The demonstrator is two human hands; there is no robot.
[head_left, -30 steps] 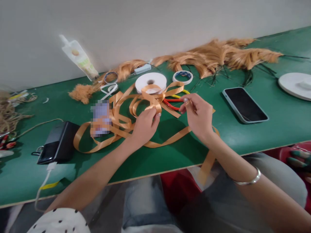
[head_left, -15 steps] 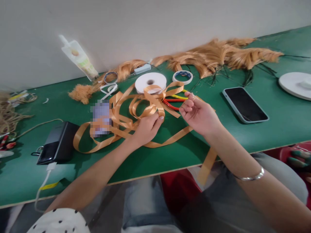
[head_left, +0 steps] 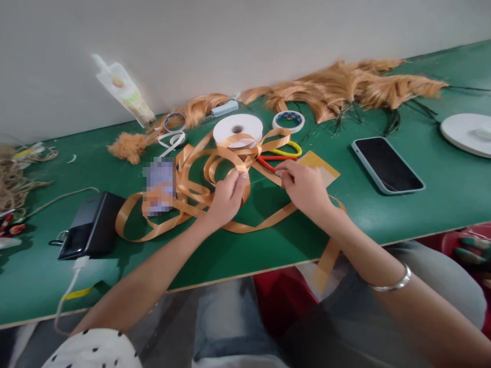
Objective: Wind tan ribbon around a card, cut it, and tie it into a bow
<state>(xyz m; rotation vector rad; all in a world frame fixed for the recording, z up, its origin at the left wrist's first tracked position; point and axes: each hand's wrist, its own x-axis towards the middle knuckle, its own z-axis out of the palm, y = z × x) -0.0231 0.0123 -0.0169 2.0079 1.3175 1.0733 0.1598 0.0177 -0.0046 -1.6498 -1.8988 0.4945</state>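
A long orange satin ribbon (head_left: 192,179) lies in loose loops on the green table (head_left: 268,240). My left hand (head_left: 227,197) pinches a fold of this ribbon near the middle of the loops. My right hand (head_left: 305,186) is closed on a strand of the same ribbon just to the right, beside red and yellow scissor handles (head_left: 282,153). One end of the ribbon hangs over the table's front edge. A flat yellow-brown card (head_left: 320,166) lies behind my right hand.
A white ribbon spool (head_left: 238,129) and a tape roll (head_left: 288,121) stand behind the loops. A phone (head_left: 386,165) lies at the right, a black power bank (head_left: 92,225) at the left. Orange fibre bundles (head_left: 345,87) line the wall. A white disc (head_left: 466,134) sits far right.
My right hand has dropped from a raised, turned-up pose back down onto the ribbon strand, uncovering the card behind it. My left hand has shifted slightly along the fold.
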